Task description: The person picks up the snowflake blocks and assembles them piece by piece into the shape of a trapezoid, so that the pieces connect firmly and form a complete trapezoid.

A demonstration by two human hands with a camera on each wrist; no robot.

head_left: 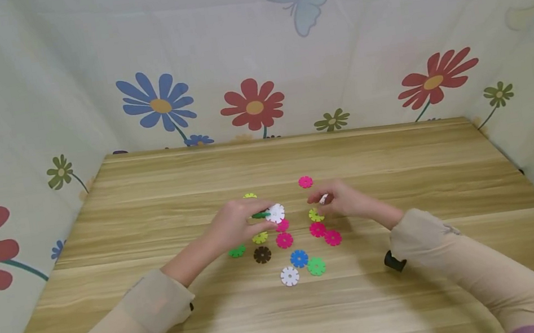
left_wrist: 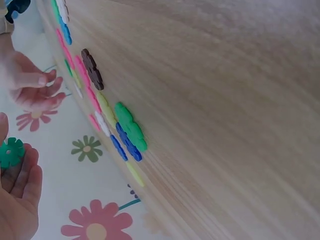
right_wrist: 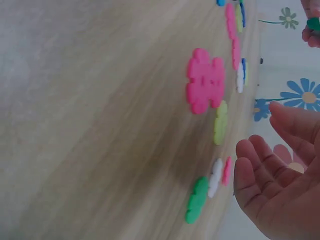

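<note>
My left hand [head_left: 234, 225] pinches a green notched disc [left_wrist: 11, 152] between thumb and fingers, above the tabletop. In the head view this disc is seen edge-on, and a white notched disc [head_left: 275, 213] overlaps its tip beside the fingertips. My right hand [head_left: 346, 200] hovers over the right part of the scattered discs, its fingers loosely bent with nothing between them in the right wrist view. Under it are a yellow disc [head_left: 316, 215] and a white disc [right_wrist: 215, 178], partly hidden from the head view. Pink discs [head_left: 317, 229] lie just in front of it.
More notched discs lie flat on the wooden table [head_left: 192, 325]: brown [head_left: 262, 255], blue [head_left: 299, 259], light green [head_left: 316, 266], white [head_left: 290, 276] and pink [head_left: 305, 182]. A flower-printed cloth [head_left: 208, 38] hangs behind the table and at its sides.
</note>
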